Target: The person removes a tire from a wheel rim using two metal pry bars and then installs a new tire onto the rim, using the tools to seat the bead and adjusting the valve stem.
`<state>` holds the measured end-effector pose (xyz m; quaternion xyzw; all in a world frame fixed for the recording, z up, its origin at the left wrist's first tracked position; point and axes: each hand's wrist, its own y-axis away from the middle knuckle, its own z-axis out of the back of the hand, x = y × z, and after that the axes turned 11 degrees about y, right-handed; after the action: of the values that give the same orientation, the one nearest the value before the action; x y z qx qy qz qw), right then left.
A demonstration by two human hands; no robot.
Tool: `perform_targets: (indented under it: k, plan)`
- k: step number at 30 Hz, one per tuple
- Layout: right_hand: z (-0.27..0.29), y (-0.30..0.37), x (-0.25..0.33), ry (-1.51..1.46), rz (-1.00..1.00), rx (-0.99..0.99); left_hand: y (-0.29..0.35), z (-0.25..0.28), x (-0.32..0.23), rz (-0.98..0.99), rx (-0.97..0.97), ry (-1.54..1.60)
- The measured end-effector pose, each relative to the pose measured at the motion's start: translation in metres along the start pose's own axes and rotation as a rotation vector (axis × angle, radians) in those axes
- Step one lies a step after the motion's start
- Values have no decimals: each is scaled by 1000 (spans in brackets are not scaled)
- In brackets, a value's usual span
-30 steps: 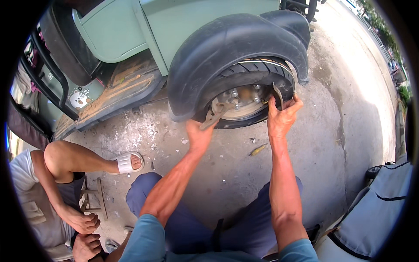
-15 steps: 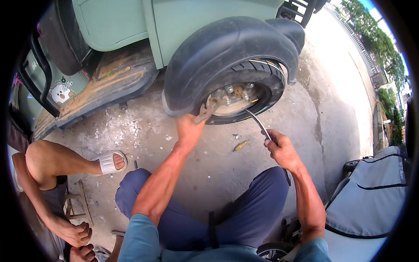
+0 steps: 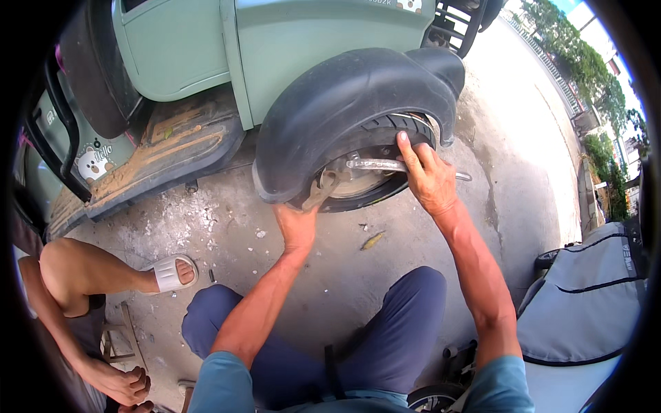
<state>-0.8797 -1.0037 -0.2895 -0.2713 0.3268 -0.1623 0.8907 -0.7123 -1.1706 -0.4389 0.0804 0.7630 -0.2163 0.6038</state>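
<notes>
A black tyre (image 3: pixel 398 127) sits on a small wheel under a dark plastic fender (image 3: pixel 344 89). My right hand (image 3: pixel 432 180) grips a silver tyre lever (image 3: pixel 379 164) that lies across the wheel's face. Its index finger stretches up onto the tyre, and the other end of the lever sticks out past the hand. My left hand (image 3: pixel 296 227) is at the wheel's lower left, below the fender's front end. Its fingers are hidden there, right beside a dull, rusty flat metal piece (image 3: pixel 322 190); whether they hold it does not show.
Above is the pale green vehicle body (image 3: pixel 296 48), with a dirty footboard (image 3: pixel 158 144) to its left. A person's sandalled foot (image 3: pixel 175 273) and a wooden stool (image 3: pixel 124 337) are at left. A yellowish scrap (image 3: pixel 372 241) lies on the concrete. A grey-covered vehicle (image 3: pixel 585 296) stands at right.
My right hand has moved up and left to the wheel, swinging the lever from below the tyre to across the wheel's face. My left hand remains at the wheel's lower left.
</notes>
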Motion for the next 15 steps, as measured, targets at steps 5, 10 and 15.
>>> perform_targets:
  k: [5, 10, 15]
  plan:
    - [-6, -4, 5, 0, 16, -43, 15, -6, 68, 363, 74, 48]
    - [-23, 12, -1, 9, -34, -72, 18, -21, 25, 325, 82, 201]
    - [-30, 15, 7, -12, -133, -133, 6, -10, 6, 280, 72, 169]
